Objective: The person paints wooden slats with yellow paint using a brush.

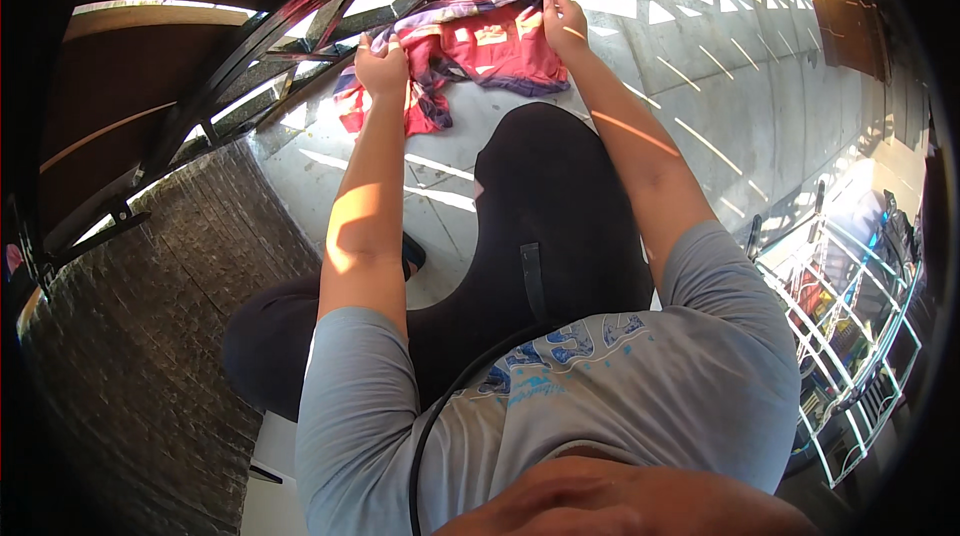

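Observation:
A pink-red cloth with purple and white patches [500, 48], perhaps a garment, is stretched between my two hands at the far side. My left hand [383, 66] is closed on its left upper corner. At the other upper corner, my right hand [566, 24] pinches the edge. The purple upper edge runs nearly straight from hand to hand, and the rest hangs in folds over the pale floor. Both arms reach out past my bent knees. The folds hide the garment's exact kind.
Dark metal latticework [330, 21] runs along the far left, close behind the cloth. A rough brown wooden surface [150, 316] lies at the left. On the right stands a white wire rack [850, 336] with assorted items. Sunlight stripes the tiled floor [700, 86].

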The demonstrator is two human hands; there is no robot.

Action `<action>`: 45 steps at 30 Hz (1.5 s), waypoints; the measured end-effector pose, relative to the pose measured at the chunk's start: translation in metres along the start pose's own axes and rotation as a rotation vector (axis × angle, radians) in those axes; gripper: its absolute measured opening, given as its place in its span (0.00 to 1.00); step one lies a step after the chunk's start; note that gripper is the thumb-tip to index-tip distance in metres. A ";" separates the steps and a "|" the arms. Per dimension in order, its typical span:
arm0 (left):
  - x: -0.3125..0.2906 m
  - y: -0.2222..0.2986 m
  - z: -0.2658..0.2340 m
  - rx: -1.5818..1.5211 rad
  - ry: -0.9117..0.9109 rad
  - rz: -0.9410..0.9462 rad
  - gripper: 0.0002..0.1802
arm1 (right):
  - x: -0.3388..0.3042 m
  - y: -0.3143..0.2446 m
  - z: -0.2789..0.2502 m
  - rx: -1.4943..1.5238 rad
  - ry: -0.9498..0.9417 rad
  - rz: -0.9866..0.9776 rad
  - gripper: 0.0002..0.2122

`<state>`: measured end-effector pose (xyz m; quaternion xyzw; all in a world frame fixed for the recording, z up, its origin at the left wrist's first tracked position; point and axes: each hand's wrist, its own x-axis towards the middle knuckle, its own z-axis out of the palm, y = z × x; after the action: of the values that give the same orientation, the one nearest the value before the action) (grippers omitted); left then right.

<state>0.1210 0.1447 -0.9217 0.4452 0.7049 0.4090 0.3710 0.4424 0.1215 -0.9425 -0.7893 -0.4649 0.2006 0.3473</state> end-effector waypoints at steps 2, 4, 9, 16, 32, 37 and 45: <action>0.001 -0.011 -0.015 0.178 -0.095 0.189 0.39 | -0.005 -0.019 0.008 -0.064 -0.031 -0.017 0.17; -0.030 -0.021 -0.010 0.540 -0.284 0.458 0.37 | -0.011 0.004 -0.007 -0.244 -0.083 -0.183 0.24; -0.095 -0.078 -0.057 1.011 -0.567 0.270 0.27 | -0.072 0.023 -0.027 -0.533 -0.475 -0.761 0.18; -0.085 -0.084 -0.106 0.990 -1.164 0.637 0.26 | -0.070 0.077 -0.053 -0.241 -0.313 -0.351 0.09; -0.089 -0.066 -0.026 0.881 -0.652 0.586 0.33 | -0.116 0.128 -0.059 0.043 -0.131 0.184 0.27; -0.039 -0.063 0.003 1.111 -0.669 0.240 0.46 | -0.097 0.134 -0.072 -0.056 -0.114 0.240 0.27; -0.022 -0.050 -0.022 1.189 -0.824 0.078 0.49 | -0.117 0.080 -0.129 -0.191 -0.395 0.725 0.27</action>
<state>0.0927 0.1059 -0.9554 0.7145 0.5946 -0.2317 0.2867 0.5158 -0.0537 -0.9146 -0.8767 -0.2313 0.4133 0.0838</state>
